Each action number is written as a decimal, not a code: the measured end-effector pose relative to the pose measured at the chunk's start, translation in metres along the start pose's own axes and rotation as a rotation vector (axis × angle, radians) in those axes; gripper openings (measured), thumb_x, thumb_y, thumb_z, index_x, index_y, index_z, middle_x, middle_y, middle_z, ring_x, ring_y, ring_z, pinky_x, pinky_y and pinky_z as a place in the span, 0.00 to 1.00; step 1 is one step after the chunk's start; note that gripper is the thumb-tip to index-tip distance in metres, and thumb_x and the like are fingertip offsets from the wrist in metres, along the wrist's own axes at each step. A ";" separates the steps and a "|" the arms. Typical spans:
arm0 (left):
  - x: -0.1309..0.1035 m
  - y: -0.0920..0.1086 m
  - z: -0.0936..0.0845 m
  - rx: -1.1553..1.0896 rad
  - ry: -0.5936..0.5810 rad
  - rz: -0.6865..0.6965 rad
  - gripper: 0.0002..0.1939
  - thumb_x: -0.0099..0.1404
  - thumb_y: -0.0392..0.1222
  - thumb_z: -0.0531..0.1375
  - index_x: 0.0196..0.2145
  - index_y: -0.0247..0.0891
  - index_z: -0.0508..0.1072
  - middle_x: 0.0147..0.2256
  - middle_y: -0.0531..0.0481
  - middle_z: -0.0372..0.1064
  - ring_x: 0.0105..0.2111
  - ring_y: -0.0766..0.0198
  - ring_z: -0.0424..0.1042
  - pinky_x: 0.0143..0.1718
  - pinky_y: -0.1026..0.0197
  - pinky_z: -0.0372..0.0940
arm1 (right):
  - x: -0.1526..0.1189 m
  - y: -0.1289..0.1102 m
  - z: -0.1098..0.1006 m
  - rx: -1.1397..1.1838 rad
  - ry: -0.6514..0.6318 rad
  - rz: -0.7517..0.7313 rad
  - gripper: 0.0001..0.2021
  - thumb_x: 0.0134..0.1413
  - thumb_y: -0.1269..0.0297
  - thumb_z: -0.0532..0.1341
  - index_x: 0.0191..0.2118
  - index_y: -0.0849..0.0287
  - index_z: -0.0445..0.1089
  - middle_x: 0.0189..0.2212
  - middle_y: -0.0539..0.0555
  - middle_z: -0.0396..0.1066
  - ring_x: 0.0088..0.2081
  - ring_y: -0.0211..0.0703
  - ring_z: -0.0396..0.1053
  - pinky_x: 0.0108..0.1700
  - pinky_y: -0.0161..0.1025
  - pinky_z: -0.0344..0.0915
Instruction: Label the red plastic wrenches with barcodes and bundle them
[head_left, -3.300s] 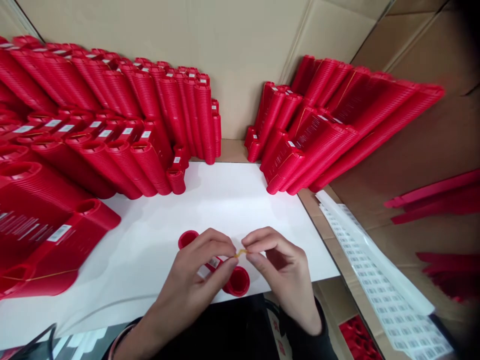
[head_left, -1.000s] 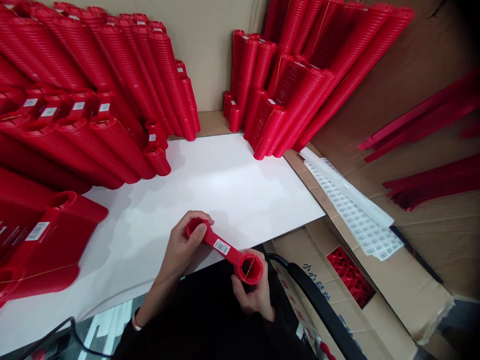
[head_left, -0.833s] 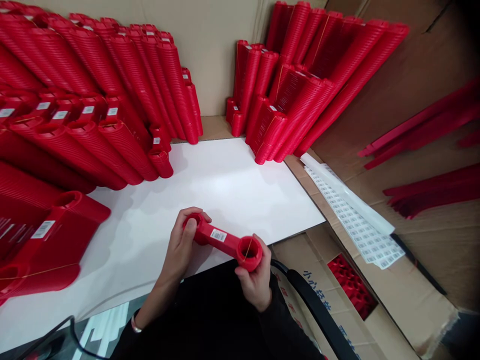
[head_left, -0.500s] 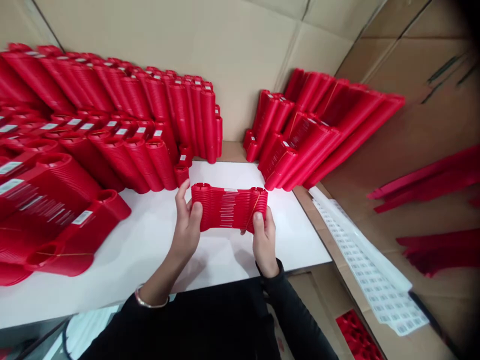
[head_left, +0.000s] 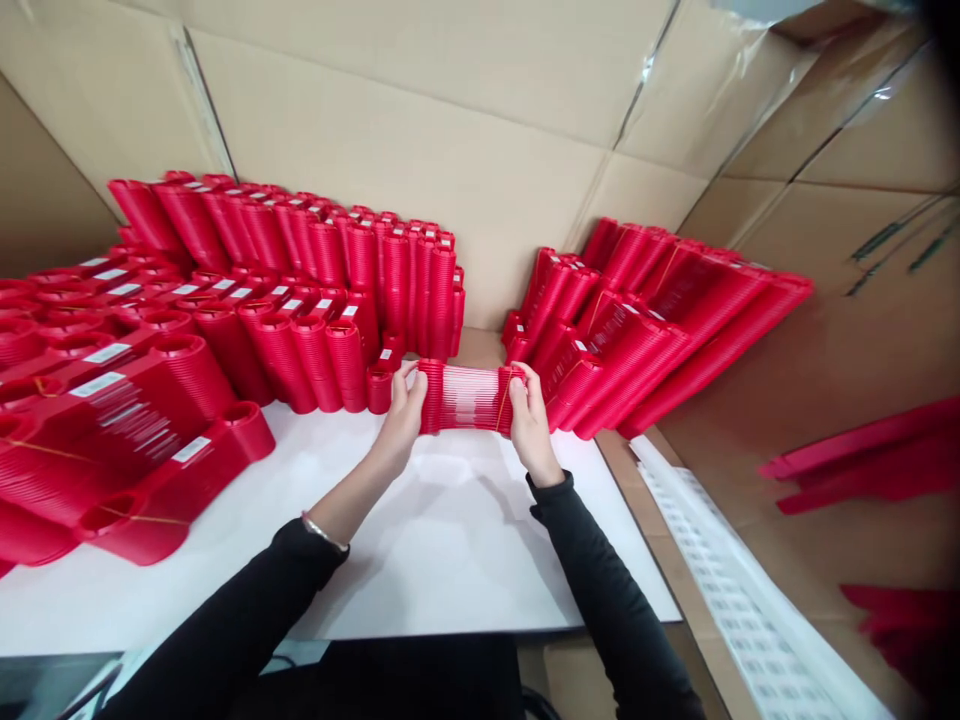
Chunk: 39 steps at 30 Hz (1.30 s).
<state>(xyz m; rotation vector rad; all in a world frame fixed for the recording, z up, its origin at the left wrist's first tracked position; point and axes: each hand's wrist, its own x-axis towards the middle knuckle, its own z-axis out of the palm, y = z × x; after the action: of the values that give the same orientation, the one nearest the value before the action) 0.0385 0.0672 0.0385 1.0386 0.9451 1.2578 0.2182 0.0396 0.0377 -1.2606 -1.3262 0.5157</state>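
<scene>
Between my two hands, above the white table (head_left: 450, 560), is a stack of nested red plastic pieces (head_left: 469, 398) with a rounded tube at each end and white print lines across the middle. My left hand (head_left: 403, 415) is closed on its left end, thumb on the near side. My right hand (head_left: 531, 420) grips the right end, where a thin yellowish band crosses the stack. Fingers behind the stack are hidden. Just beyond my left hand stands a short red stack (head_left: 381, 385) with a white label.
Rows of red stacks (head_left: 300, 240) with white labels fill the table's left and back. More red stacks (head_left: 660, 320) lean at the back right against cardboard walls (head_left: 450, 120). Sheets of printed labels (head_left: 735, 600) lie along the right edge.
Both hands have carried the red stack forward, away from my body, toward the back of the table. Its face has tilted, and the camera view has shifted upward.
</scene>
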 end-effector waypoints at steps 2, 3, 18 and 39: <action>0.004 0.004 -0.008 -0.129 -0.159 -0.232 0.31 0.64 0.70 0.49 0.55 0.49 0.62 0.44 0.47 0.73 0.32 0.59 0.74 0.25 0.62 0.66 | 0.006 -0.002 -0.011 -0.015 -0.075 -0.057 0.21 0.65 0.50 0.50 0.57 0.56 0.58 0.55 0.58 0.64 0.56 0.48 0.63 0.61 0.49 0.58; 0.004 0.006 -0.013 -0.182 -0.266 -0.359 0.34 0.62 0.73 0.47 0.53 0.46 0.65 0.42 0.45 0.74 0.34 0.56 0.75 0.28 0.60 0.67 | 0.008 -0.004 -0.018 -0.023 -0.147 -0.097 0.21 0.65 0.51 0.50 0.58 0.55 0.58 0.54 0.57 0.65 0.55 0.48 0.65 0.61 0.48 0.59; 0.001 -0.029 -0.014 -0.213 -0.656 -0.181 0.36 0.58 0.62 0.63 0.57 0.39 0.64 0.44 0.41 0.73 0.39 0.53 0.76 0.41 0.56 0.66 | 0.059 -0.013 -0.035 0.053 -0.305 -0.237 0.28 0.60 0.43 0.54 0.61 0.52 0.58 0.58 0.59 0.61 0.54 0.49 0.65 0.58 0.51 0.61; 0.023 -0.082 0.026 -0.191 -0.487 -0.193 0.32 0.49 0.58 0.68 0.47 0.35 0.71 0.42 0.42 0.71 0.41 0.55 0.70 0.44 0.57 0.62 | 0.097 0.020 -0.012 0.112 -0.233 0.273 0.32 0.49 0.42 0.64 0.54 0.56 0.60 0.43 0.55 0.69 0.41 0.44 0.72 0.51 0.48 0.66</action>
<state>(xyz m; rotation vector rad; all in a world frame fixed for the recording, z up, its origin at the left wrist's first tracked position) 0.0880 0.0862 -0.0335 1.0130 0.5236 0.8592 0.2608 0.1262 0.0642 -1.3252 -1.3019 0.9398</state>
